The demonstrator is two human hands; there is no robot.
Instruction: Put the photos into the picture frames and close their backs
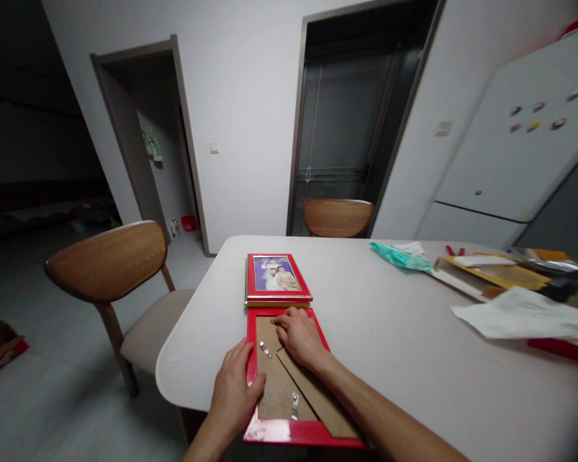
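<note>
A red picture frame (270,432) lies back side up at the near edge of the table, its brown backboard (274,391) facing me. Metal clips (295,405) sit on the board, and a stand flap (313,391) slants across it. My left hand (236,385) grips the frame's left side, thumb over the rim and fingers along the outer edge. Near the top of the board, my right hand (298,337) has its fingers bent together beside a small dark metal piece (273,322); what the fingertips hold is hidden. Just beyond lies a stack of frames with a photo (275,274) facing up.
On the white table (390,346), a teal packet (399,256), a yellow envelope (505,273) and white paper (520,314) lie at the right. Wooden chairs stand at the left (110,260) and far side (338,217). A white fridge (501,147) is at the right.
</note>
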